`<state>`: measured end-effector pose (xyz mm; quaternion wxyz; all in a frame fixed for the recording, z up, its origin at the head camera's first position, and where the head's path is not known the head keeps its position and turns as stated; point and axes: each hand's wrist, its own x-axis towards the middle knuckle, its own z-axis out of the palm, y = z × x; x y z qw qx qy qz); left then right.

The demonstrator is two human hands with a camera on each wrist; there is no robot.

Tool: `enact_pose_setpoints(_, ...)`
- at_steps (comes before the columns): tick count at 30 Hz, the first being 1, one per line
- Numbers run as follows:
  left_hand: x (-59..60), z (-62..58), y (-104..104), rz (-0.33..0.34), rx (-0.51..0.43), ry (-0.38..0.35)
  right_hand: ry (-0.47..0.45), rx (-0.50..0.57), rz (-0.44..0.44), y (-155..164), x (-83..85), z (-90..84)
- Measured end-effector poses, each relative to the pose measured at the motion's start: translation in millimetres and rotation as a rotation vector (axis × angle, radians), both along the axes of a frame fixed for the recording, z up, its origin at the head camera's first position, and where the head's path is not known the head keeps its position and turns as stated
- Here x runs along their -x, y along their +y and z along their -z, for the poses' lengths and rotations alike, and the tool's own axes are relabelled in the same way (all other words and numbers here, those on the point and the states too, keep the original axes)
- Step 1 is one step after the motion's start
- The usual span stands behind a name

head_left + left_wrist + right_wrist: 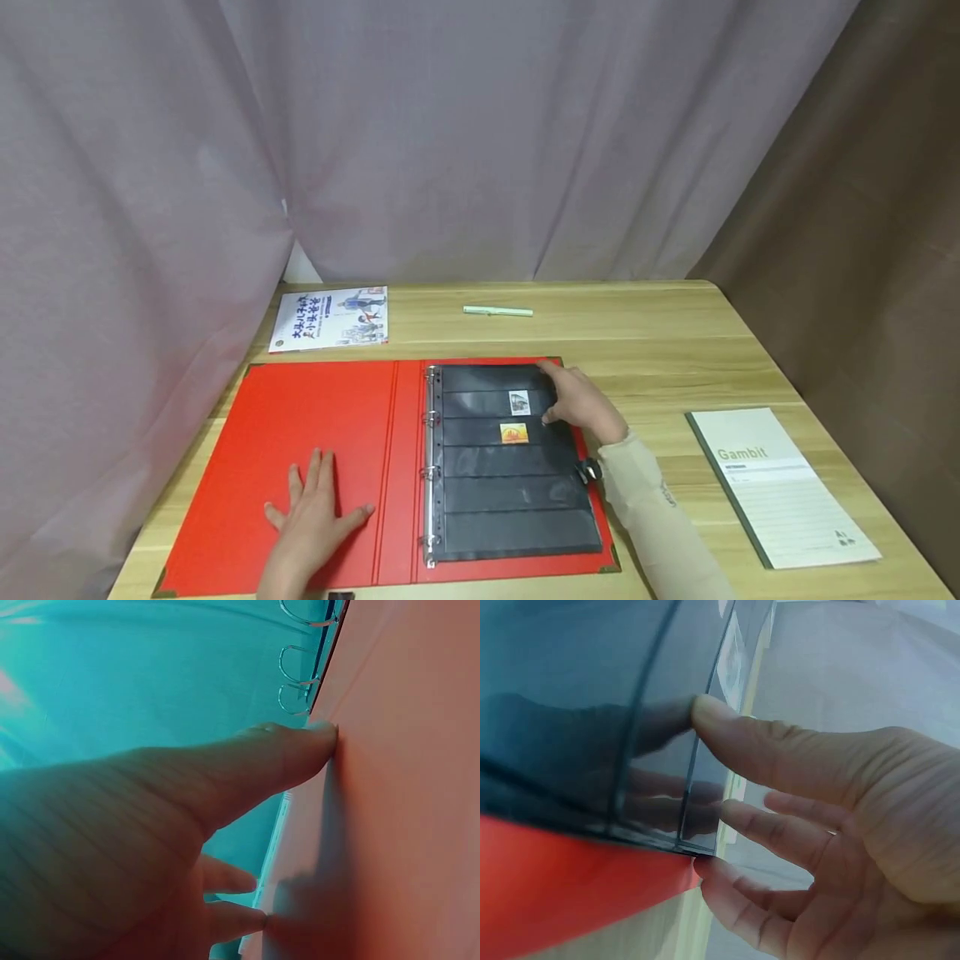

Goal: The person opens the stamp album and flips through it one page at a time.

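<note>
A red ring binder (330,417) lies spread on the table, with a black stamp page (517,533) on its metal rings (431,473). Two stamps show in the page's upper strips: a grey one (519,403) and an orange one (514,433). On the binder's left cover rests my left hand (311,512), its fingers spread; the left wrist view shows its thumb (300,746) touching the red surface. My right hand (585,404) is at the page's upper right corner. In the right wrist view its thumb (724,720) touches the page and its other fingers (772,832) reach along the edge.
An illustrated booklet (330,319) lies behind the binder at the left. A pale green pen (498,311) is at the back of the wooden table (622,325). To the right lies a Gambit notebook (780,487). Curtains (480,142) hang around the table.
</note>
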<state>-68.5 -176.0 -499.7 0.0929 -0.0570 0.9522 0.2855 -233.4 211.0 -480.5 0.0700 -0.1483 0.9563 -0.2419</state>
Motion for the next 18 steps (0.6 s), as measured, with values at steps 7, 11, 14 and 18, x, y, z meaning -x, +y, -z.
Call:
enact_pose_setpoints(7, 0.5, 0.3, 1.8, -0.026, -0.003, -0.011, -0.038, 0.051, 0.035, 4.8, 3.5, 3.9)
enact_pose_setpoints(11, 0.3, -0.1, 2.4, -0.026, -0.007, -0.011, -0.019, 0.049, 0.055, 3.1, 0.5, 2.0)
enact_pose_setpoints(14, 0.3, -0.4, 2.4, -0.026, -0.011, -0.006, 0.015, 0.040, 0.051, 3.1, -1.7, -0.5)
enact_pose_setpoints(18, -0.6, -2.0, 2.3, -0.023, -0.011, -0.004, 0.001, 0.073, 0.066, 4.6, -2.7, -4.0)
